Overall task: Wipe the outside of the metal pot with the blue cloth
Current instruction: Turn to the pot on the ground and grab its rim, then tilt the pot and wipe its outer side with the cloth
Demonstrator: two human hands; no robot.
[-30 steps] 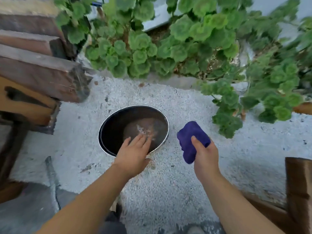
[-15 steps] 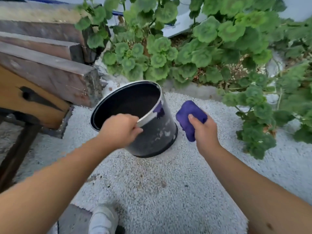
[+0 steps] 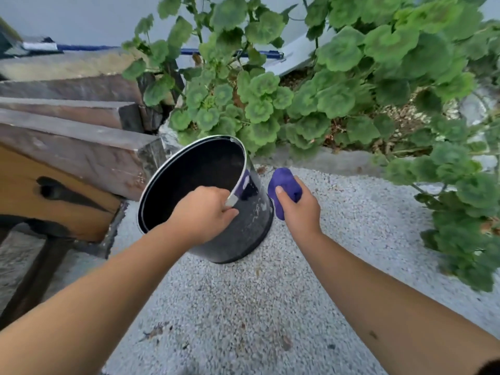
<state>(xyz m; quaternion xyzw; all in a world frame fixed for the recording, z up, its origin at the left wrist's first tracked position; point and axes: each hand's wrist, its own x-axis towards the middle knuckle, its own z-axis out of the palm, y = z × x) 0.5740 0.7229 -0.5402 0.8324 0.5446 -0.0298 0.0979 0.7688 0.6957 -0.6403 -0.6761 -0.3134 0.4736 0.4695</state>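
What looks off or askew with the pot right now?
The pot is tilted, not upright: the left hand grips its rim and tips the opening leftward. Pale smudges mark its dark side. The right hand holds the cloth beside it.

Ground: pale gravel (image 3: 243,307), outdoors.
Left: stacked weathered wooden beams (image 3: 81,155).
Behind: leafy green plants (image 3: 311,98) before a pale wall (image 3: 81,17).
Light: soft daylight.

Blue cloth (image 3: 284,185), dark speckled metal pot (image 3: 243,228), green leaves (image 3: 338,104).
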